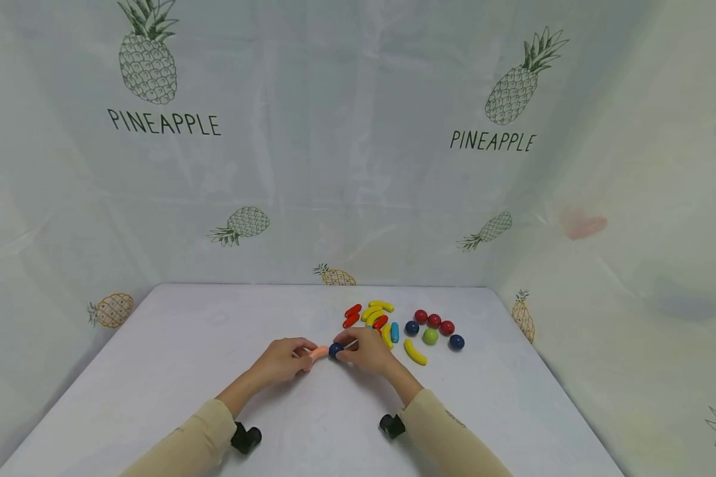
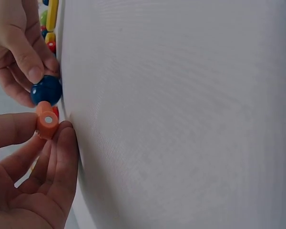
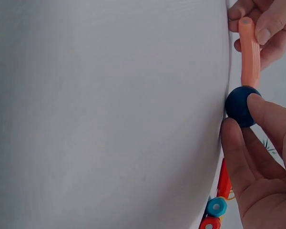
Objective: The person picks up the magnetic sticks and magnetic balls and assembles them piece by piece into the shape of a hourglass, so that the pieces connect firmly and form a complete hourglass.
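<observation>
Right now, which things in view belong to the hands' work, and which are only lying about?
In the job:
orange rod, pinched by the left hand
dark blue ball, held by the right hand against the rod's end

Lying about, perhaps spare parts:
red rods, yellow rods, light blue rods
three red balls, green ball, two other dark blue balls

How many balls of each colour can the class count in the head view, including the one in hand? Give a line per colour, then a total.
Red balls: 3
Dark blue balls: 3, one pinched by the right hand
Green ball: 1
Total: 7
</observation>
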Motion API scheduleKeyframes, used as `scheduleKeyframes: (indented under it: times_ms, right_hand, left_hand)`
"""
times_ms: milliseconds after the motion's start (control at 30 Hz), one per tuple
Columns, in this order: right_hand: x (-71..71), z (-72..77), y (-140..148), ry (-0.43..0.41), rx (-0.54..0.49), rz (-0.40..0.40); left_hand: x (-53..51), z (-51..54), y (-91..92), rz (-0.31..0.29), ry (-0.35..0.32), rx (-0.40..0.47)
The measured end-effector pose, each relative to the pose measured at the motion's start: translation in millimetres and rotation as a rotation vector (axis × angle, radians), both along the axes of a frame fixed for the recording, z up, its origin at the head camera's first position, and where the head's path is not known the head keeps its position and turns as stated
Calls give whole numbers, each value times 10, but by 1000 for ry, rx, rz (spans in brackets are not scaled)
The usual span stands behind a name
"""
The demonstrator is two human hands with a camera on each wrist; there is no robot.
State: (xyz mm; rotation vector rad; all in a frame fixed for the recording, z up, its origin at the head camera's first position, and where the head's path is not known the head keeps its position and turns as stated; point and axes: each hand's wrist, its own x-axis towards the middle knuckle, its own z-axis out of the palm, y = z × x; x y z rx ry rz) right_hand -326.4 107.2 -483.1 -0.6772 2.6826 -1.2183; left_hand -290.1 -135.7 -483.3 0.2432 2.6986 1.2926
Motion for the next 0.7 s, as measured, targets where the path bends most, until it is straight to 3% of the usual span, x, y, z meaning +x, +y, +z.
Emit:
scheduleKeyframes:
  times_ms: [233, 500, 700]
  right_hand:
    - [6, 8, -15, -11, 12, -10]
    - [1, -5, -10, -24, -5, -15]
    - [-20, -15, -12, -20, 10, -24]
  left_hand:
    - [-7, 2, 6, -14, -6, 4]
    - [-7, 34, 30, -28, 22, -49]
    - [6, 40, 33, -77, 22, -20]
